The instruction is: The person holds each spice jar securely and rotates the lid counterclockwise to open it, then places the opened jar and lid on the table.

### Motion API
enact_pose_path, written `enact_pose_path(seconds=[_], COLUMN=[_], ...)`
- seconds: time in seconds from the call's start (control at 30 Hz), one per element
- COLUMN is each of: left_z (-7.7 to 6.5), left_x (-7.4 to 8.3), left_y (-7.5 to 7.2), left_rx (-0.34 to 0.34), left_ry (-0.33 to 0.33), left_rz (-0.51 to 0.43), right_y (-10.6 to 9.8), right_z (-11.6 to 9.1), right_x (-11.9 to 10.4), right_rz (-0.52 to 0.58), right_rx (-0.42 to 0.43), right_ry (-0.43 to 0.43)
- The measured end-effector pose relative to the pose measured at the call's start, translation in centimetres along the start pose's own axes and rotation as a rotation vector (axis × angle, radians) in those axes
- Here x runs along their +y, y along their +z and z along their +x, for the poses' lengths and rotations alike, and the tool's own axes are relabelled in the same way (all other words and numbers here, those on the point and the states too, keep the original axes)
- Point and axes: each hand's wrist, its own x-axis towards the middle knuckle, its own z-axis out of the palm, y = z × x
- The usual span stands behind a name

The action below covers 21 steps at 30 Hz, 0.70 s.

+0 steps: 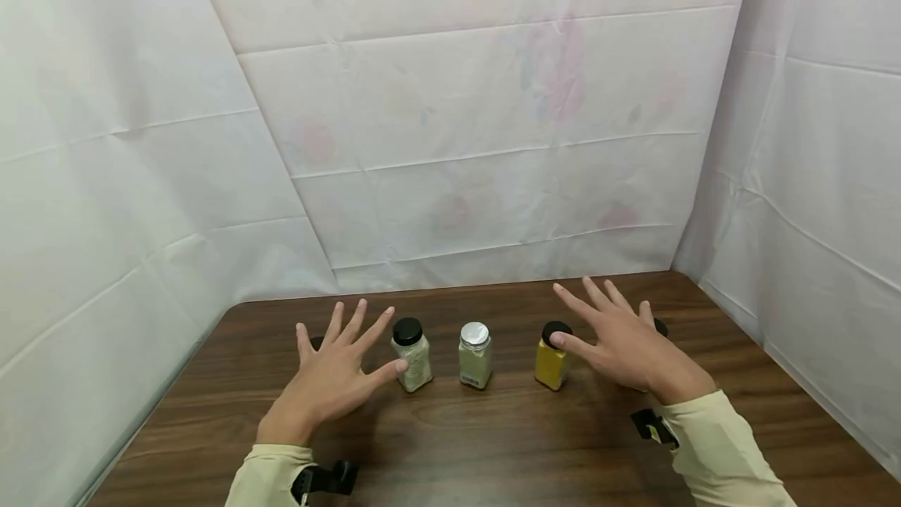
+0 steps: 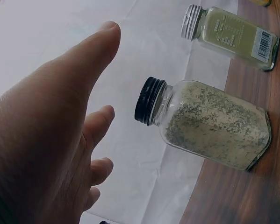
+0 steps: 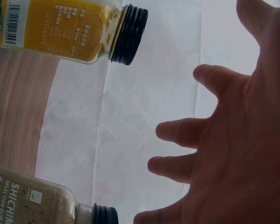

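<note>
My left hand [image 1: 334, 374] hovers with spread fingers just left of a glass spice jar [image 1: 415, 362] that has a black lid and pale, green-flecked contents. In the left wrist view this herb-flecked jar [image 2: 214, 123] stands beyond the thumb, and nothing is in the palm. My right hand [image 1: 622, 343], fingers also spread and holding nothing, is over the right side of the table. Its thumb overlaps the black lid of a jar of yellow powder [image 1: 551, 366] in the head view. Between the hands stands a silver-lidded jar of pale green powder [image 1: 475, 362].
A brown wooden table [image 1: 450, 444] carries the jars in a row. Behind my right hand is a jar labelled SHICHIMI [image 3: 32, 200]; behind my left, a dark lid [image 1: 317, 343] peeks out. White cloth walls [image 1: 450, 139] enclose the table's back and sides.
</note>
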Motion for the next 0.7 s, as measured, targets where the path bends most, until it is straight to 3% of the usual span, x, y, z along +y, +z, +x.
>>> enact_pose_path(seconds=[0.7], left_z=[0.03], left_x=[0.94], left_y=[0.21], left_rx=[0.009], left_ry=[0.022], left_rz=[0.025], right_y=[0.16], right_z=[0.02], right_x=[-0.09], right_rz=[0.010], right_rx=[-0.010], right_ry=[-0.013])
